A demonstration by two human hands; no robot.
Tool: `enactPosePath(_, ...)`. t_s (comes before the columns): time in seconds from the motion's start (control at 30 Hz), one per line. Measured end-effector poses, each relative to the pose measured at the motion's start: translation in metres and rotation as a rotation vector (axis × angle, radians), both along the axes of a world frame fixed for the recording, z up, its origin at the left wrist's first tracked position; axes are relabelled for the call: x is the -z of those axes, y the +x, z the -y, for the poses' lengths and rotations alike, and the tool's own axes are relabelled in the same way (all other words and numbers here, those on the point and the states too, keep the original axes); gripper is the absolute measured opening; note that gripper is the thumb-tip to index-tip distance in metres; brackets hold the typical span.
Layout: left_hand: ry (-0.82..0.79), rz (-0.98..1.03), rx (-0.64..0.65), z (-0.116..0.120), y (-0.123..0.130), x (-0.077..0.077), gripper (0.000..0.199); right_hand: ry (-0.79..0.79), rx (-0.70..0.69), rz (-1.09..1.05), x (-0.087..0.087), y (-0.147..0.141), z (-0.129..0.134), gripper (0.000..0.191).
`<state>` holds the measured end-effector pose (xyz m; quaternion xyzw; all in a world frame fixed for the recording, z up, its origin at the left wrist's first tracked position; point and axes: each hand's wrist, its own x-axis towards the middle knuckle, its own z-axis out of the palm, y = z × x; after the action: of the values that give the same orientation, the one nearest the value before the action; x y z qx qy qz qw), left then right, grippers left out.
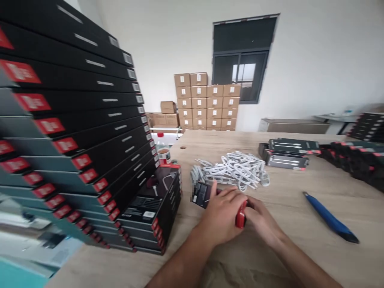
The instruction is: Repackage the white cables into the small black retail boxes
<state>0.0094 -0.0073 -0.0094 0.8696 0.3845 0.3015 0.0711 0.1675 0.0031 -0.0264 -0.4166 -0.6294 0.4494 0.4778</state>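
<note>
A small black box with a red end (203, 195) is held between my two hands, low over the wooden table (285, 248). My left hand (223, 214) wraps over its top and side, thumb pointing up. At its right end, my right hand (258, 216) grips close to the red flap, its fingers partly hidden behind the left hand. Just beyond the box lies a heap of coiled white cables (237, 168). A short stack of black boxes with red ends (147, 216) stands left of my hands.
Tall stacks of black boxes (90, 92) rise at the left. A blue cutter (330, 218) lies at the right. Flat boxes (286, 160) sit beyond it, with more black boxes (357, 160) farther right. A red-capped bottle (163, 150) stands behind the short stack.
</note>
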Motion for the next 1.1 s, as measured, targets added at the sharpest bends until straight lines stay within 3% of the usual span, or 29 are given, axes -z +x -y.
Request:
enactPosePath(0.2,-0.038,0.088,0.026,0.003,-0.006,0.0,0.061,-0.03,0.023,0.002,0.003,0.006,0.001,0.016)
enactPosePath(0.3,-0.013,0.08,0.003,0.004,-0.008,-0.001,0.06,-0.074,-0.051,-0.015,0.006,0.011,-0.002,0.005)
enactPosePath(0.6,0.078,0.108,-0.095,0.002,-0.007,-0.003,0.06,0.039,-0.201,0.032,-0.007,0.027,-0.011,0.035)
enactPosePath(0.73,0.121,0.206,-0.133,-0.001,-0.006,-0.005,0.064,0.099,-0.033,-0.095,-0.007,0.032,-0.016,0.046)
enactPosePath(0.8,0.141,0.247,-0.157,-0.002,-0.005,-0.005,0.064,0.251,0.112,-0.083,-0.005,0.03,-0.014,0.038)
enactPosePath(0.9,0.181,0.247,-0.186,-0.002,-0.002,-0.005,0.064,0.613,0.262,0.155,-0.004,0.025,-0.009,0.011)
enactPosePath(0.97,0.207,0.204,-0.229,-0.001,0.001,-0.005,0.063,0.748,0.284,0.324,-0.003,0.021,-0.005,0.016)
enactPosePath(1.1,0.23,0.102,-0.311,0.0,0.006,-0.004,0.054,0.629,0.284,0.4,-0.001,0.017,-0.004,0.023)
